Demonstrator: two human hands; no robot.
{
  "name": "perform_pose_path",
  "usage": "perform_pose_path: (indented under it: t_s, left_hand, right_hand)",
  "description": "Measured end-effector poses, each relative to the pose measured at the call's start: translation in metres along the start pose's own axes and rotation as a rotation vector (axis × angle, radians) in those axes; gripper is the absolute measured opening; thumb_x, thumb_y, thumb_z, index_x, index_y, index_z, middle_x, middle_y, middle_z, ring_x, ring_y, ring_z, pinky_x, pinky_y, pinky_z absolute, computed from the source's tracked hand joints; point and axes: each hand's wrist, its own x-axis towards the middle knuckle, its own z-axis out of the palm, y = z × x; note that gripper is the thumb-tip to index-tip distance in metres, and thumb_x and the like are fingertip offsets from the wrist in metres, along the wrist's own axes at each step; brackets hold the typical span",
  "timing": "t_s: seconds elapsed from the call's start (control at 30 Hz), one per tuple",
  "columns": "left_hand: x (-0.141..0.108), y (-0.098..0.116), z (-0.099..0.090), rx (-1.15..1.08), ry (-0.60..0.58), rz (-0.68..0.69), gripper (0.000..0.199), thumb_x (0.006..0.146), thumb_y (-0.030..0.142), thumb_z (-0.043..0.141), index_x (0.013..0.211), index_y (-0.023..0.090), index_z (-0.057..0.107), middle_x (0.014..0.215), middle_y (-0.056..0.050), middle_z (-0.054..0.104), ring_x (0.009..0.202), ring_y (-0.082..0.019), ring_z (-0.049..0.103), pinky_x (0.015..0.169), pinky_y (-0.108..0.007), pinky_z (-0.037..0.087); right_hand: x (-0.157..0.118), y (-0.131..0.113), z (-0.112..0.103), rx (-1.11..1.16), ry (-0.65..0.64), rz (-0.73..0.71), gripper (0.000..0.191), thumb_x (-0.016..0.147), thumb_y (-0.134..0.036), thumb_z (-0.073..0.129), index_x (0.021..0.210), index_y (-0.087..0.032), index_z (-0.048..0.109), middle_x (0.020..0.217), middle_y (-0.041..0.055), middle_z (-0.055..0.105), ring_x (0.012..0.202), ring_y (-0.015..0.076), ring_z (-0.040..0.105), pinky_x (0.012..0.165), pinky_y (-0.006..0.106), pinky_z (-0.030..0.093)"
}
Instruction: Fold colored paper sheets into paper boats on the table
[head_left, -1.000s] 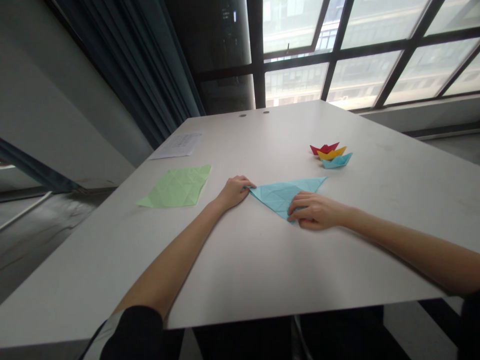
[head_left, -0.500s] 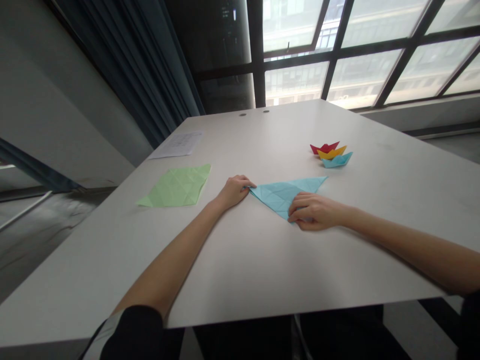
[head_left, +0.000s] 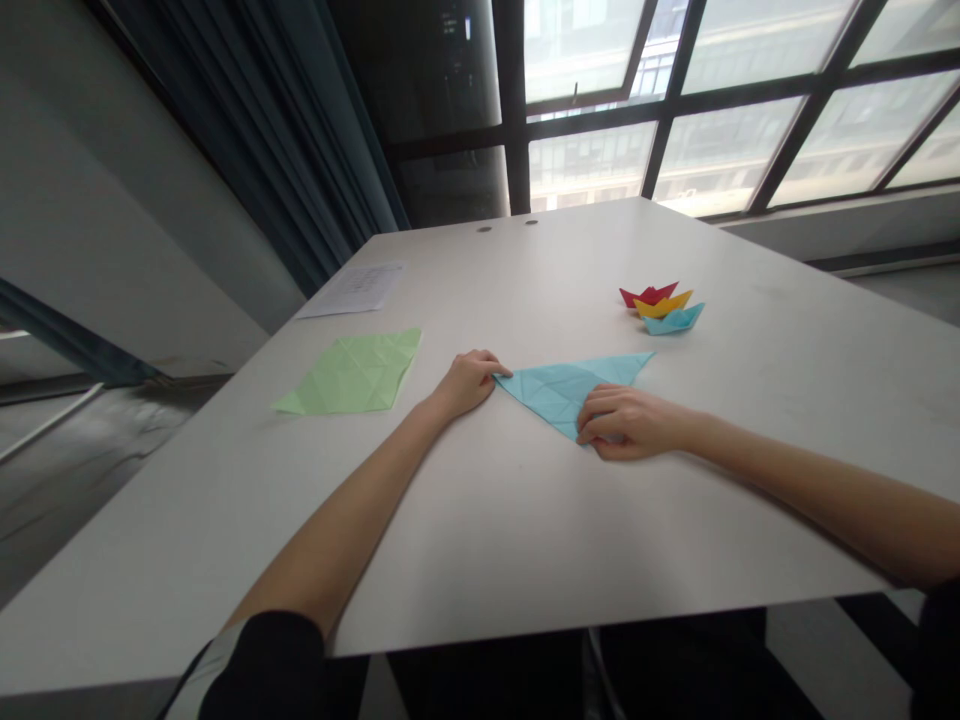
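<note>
A broad white table fills most of the view, seen from its near edge. Beyond its far end stands a large dark-framed window, bright with daylight. A long blue curtain hangs at the left, beside the table. Two bare forearms with dark sleeves reach in from the lower left and lower right.

On the left part of the table lies a square-like green sheet, marked with creases. In the middle, between the two hands, lies a light blue paper folded into a triangle, one point toward the person, creases showing. Farther back on the left is a white page with faint print.

The left hand rests at the triangle's left corner, index finger stretched onto it, the other fingers curled together. The right hand lies over the triangle's near right side, fingers bent and close together, tips at the near point. Whether either hand pinches or only presses cannot be told.

Past the right hand, three small folded boats sit close together: red, yellow and light blue, the blue one nearest.
</note>
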Motion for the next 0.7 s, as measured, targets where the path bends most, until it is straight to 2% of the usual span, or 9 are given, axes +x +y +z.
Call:
perform_pose_path:
  t_s: [0.07,0.17,0.3,0.37,0.43,0.53,0.7]
  left_hand:
    - [0.0,0.004,-0.003,0.051,-0.02,0.006,0.043,0.068,0.002,0.043,0.094,0.024,0.069,0.096,-0.003,0.064,0.092,-0.017,0.055,0.085,-0.032,0.041]
    - [0.002,0.019,-0.007,0.169,-0.032,-0.033,0.038,0.072,0.006,0.043,0.095,0.024,0.068,0.098,-0.004,0.064,0.093,-0.02,0.054,0.085,-0.035,0.04]
    - [0.001,0.057,-0.001,0.321,-0.089,-0.097,0.028,0.081,0.017,0.042,0.096,0.017,0.065,0.101,-0.009,0.062,0.094,-0.023,0.054,0.081,-0.037,0.04]
    - [-0.002,0.076,0.004,0.371,-0.104,-0.186,0.03,0.086,0.025,0.039,0.103,0.013,0.061,0.103,-0.014,0.061,0.093,-0.026,0.054,0.079,-0.039,0.041]
    - [-0.004,0.09,0.009,0.39,-0.107,-0.267,0.036,0.087,0.032,0.038,0.112,0.011,0.055,0.113,-0.016,0.057,0.099,-0.028,0.053,0.08,-0.04,0.041]
    - [-0.006,0.099,0.01,0.389,-0.117,-0.343,0.044,0.087,0.04,0.038,0.118,0.012,0.05,0.12,-0.017,0.052,0.104,-0.031,0.05,0.082,-0.041,0.041]
    - [-0.005,0.098,0.005,0.371,-0.156,-0.441,0.052,0.086,0.046,0.036,0.118,0.007,0.048,0.119,-0.023,0.051,0.108,-0.034,0.048,0.083,-0.044,0.04]
  right_hand:
    - [-0.001,0.0,0.0,0.008,-0.004,0.004,0.018,0.076,-0.013,0.049,0.085,-0.02,0.064,0.083,0.0048,0.064,0.077,0.0142,0.056,0.076,0.03,0.04]
    - [0.0,0.0,-0.001,0.021,-0.006,0.008,0.019,0.075,-0.012,0.049,0.084,-0.02,0.065,0.082,0.0049,0.065,0.077,0.0145,0.055,0.075,0.03,0.04]
    - [0.0,0.0,-0.002,0.026,-0.006,0.017,0.019,0.075,-0.012,0.05,0.084,-0.019,0.065,0.083,0.0049,0.065,0.077,0.0147,0.055,0.075,0.03,0.041]
    - [-0.001,0.0,-0.002,0.026,-0.011,0.018,0.019,0.075,-0.013,0.049,0.084,-0.019,0.065,0.083,0.0053,0.065,0.077,0.0149,0.055,0.075,0.03,0.041]
    - [-0.002,0.001,-0.002,0.024,-0.013,0.014,0.019,0.076,-0.013,0.049,0.085,-0.019,0.064,0.083,0.0056,0.064,0.077,0.015,0.055,0.075,0.03,0.041]
    - [-0.003,0.001,-0.003,0.021,-0.014,0.014,0.02,0.075,-0.012,0.049,0.085,-0.019,0.064,0.083,0.0054,0.064,0.078,0.015,0.056,0.076,0.03,0.041]
    - [-0.002,-0.001,-0.004,0.019,-0.019,0.021,0.02,0.074,-0.011,0.05,0.085,-0.02,0.064,0.083,0.0044,0.064,0.079,0.0146,0.056,0.076,0.029,0.04]
